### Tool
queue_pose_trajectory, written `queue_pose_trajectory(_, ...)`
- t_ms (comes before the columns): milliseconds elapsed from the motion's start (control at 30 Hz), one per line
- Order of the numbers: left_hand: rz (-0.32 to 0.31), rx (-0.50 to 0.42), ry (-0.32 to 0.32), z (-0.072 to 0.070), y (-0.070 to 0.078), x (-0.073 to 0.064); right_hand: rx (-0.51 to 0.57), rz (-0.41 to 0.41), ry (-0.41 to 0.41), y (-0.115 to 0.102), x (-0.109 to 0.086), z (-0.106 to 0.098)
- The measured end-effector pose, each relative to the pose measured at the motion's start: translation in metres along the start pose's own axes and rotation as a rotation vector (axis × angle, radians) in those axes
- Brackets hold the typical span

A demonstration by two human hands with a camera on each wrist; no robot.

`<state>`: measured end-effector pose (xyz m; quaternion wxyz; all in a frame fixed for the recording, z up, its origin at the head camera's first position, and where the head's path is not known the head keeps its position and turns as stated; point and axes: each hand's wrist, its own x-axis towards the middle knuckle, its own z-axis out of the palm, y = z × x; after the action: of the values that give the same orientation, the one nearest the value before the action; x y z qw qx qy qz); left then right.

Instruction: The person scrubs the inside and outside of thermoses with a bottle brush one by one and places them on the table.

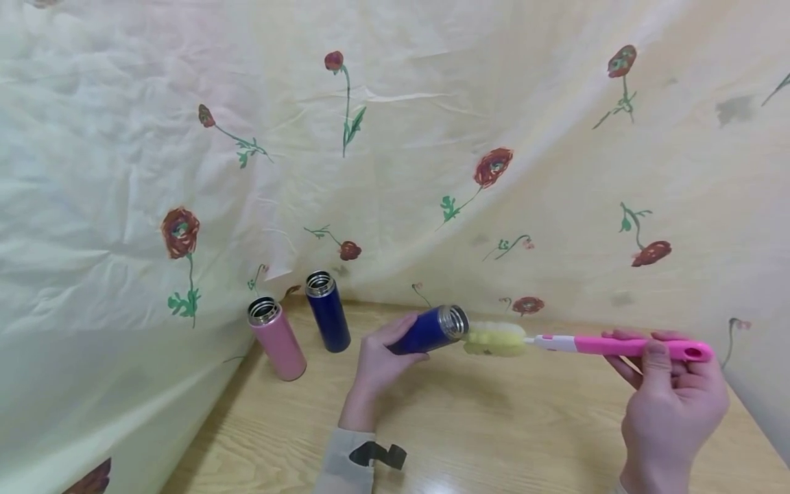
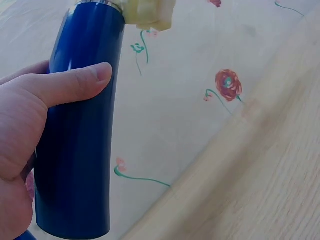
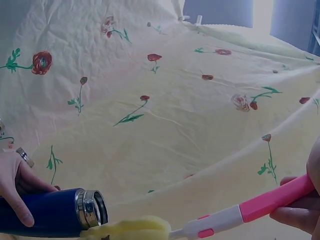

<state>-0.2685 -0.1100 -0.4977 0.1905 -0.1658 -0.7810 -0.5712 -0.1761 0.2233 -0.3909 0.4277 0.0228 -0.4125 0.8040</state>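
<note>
My left hand grips a blue bottle, tilted over on its side with its steel mouth facing right. The thumb lies across the bottle's body in the left wrist view. In my right hand is a bottle brush with a pink and white handle, held near the handle's end between thumb and fingers. Its yellow sponge head is right at the bottle's mouth, outside it, overlapping the rim in the right wrist view. Both hands are raised over the table.
A pink bottle and a second blue bottle stand upright and lidless at the left of the wooden table. A flower-patterned cloth hangs behind the table and along its left side.
</note>
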Motion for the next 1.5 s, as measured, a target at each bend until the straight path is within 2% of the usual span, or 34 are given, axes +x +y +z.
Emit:
queue_pose_trajectory(200,0.133,0.111,-0.021,0.002,-0.006,-0.001,-0.039,0.031,-0.006,-0.002,-0.001,-0.003)
queue_pose_trajectory(400,0.179,0.159,-0.006,0.004,-0.009,-0.002,-0.136,0.067,-0.006,-0.006,-0.004,-0.004)
queue_pose_trajectory(633,0.308,0.25,-0.04,0.008,-0.013,-0.001,-0.102,0.059,0.021,-0.01,-0.006,-0.01)
queue_pose_trajectory(767,0.328,0.254,-0.048,0.009,-0.012,-0.001,-0.145,0.053,0.038,-0.013,-0.006,-0.011)
queue_pose_trajectory(867,0.326,0.256,-0.054,0.008,-0.011,-0.001,-0.078,0.062,0.053,-0.013,-0.006,-0.01)
queue_pose_trajectory(1067,0.364,0.281,-0.097,0.008,-0.009,-0.001,0.197,0.087,0.062,-0.009,-0.003,-0.008)
queue_pose_trajectory(1200,0.355,0.25,-0.122,0.009,-0.004,-0.002,0.26,0.104,0.08,-0.007,0.0,-0.005)
queue_pose_trajectory(1333,0.302,0.224,-0.171,0.011,0.0,-0.002,0.342,0.049,0.082,-0.003,0.003,0.001)
queue_pose_trajectory(1433,0.165,0.154,-0.21,0.012,0.005,-0.004,0.403,0.036,0.121,0.0,0.007,0.004)
queue_pose_trajectory(1500,0.051,0.057,-0.224,0.013,0.009,-0.004,0.456,0.064,0.177,-0.001,0.01,0.004)
